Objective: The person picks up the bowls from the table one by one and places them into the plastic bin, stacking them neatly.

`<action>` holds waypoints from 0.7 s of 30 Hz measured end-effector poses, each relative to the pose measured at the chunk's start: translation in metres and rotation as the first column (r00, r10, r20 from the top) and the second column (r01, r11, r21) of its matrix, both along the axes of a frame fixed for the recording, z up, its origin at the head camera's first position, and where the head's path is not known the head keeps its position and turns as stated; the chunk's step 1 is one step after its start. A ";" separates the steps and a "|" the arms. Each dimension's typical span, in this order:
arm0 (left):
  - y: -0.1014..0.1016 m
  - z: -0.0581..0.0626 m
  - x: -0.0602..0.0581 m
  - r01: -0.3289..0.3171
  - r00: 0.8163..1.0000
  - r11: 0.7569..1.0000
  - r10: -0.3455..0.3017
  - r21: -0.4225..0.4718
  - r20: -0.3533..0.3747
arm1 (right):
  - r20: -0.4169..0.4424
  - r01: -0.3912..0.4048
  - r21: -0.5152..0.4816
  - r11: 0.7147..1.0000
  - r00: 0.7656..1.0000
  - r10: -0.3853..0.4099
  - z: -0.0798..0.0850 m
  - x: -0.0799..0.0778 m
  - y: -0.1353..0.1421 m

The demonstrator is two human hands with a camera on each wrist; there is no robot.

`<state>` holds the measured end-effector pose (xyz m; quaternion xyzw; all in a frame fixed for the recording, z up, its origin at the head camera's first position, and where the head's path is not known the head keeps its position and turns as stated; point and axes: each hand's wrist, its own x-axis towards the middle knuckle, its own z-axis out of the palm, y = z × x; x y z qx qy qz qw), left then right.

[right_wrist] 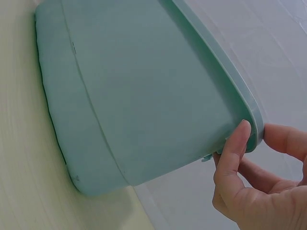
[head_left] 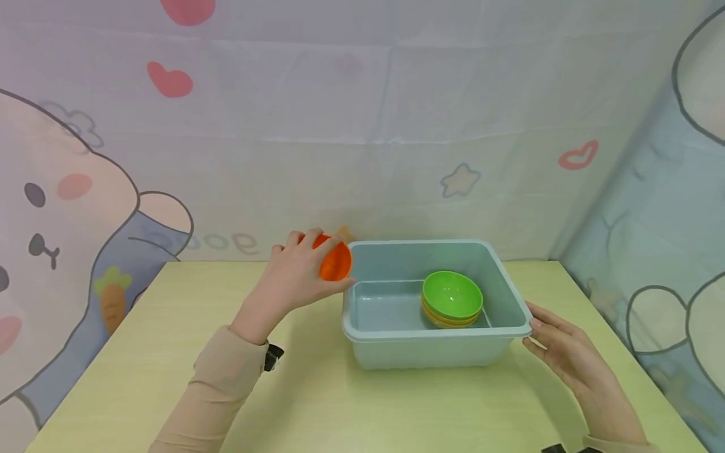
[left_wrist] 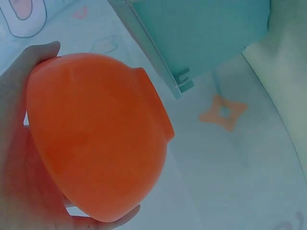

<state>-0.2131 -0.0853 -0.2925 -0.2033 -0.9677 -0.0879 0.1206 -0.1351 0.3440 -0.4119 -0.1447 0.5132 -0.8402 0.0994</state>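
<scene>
An orange bowl [head_left: 337, 262] is gripped by my left hand [head_left: 300, 267], tilted on its side just left of the bin's rim. The left wrist view shows the bowl's [left_wrist: 96, 139] outside and foot ring, with fingers and thumb curved round it. A pale blue-green plastic bin [head_left: 436, 350] stands on the table. Inside it, toward the right, a green bowl [head_left: 452, 294] is stacked on yellow bowls [head_left: 450, 322]. My right hand [head_left: 572, 358] is at the bin's right front corner. In the right wrist view its fingers [right_wrist: 232, 153] and thumb pinch the bin's rim.
The light wooden table [head_left: 317, 402] runs under the bin and both forearms. Behind it hangs a cloth backdrop [head_left: 340, 126] printed with hearts and a cartoon bear, close to the bin's back side. Another printed cloth [head_left: 674, 207] hangs along the right.
</scene>
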 end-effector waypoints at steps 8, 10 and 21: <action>0.008 0.005 -0.002 0.018 1.000 1.000 -0.018 -0.008 0.009 | 0.012 0.003 0.015 1.000 1.000 -0.003 0.000 0.000 0.000; 0.011 0.007 -0.002 0.025 1.000 1.000 -0.025 -0.011 0.017 | 0.012 -0.002 0.011 1.000 1.000 0.002 0.000 0.000 0.000; 0.028 0.013 -0.005 0.050 0.998 0.999 -0.050 -0.019 0.035 | 0.005 -0.010 0.005 1.000 1.000 0.010 0.001 -0.001 -0.001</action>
